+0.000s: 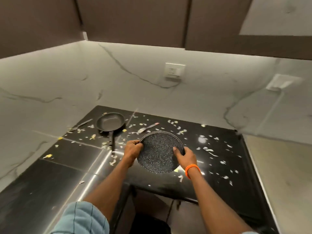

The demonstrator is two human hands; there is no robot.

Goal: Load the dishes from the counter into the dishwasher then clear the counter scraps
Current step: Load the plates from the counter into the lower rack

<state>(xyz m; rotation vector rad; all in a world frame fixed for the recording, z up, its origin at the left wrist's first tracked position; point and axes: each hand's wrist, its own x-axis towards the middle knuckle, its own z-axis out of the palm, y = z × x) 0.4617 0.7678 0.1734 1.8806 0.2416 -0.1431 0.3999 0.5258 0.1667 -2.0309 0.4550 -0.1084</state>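
A round black speckled plate (158, 152) is tilted up over the black counter (70, 166), held by both hands. My left hand (132, 148) grips its left rim and my right hand (184, 155), with an orange wristband, grips its right rim. A black frying pan (109, 123) sits at the back left with its handle pointing toward me. One fork (79, 126) lies left of the pan. A second utensil (147, 127) lies just behind the plate. Pale food scraps (209, 149) are scattered over the counter.
A marble backsplash with a wall socket (173, 71) rises behind the counter, and dark cabinets (135, 19) hang above. The counter ends at a wall on the right. A dark opening (150, 223) shows below the counter's front edge.
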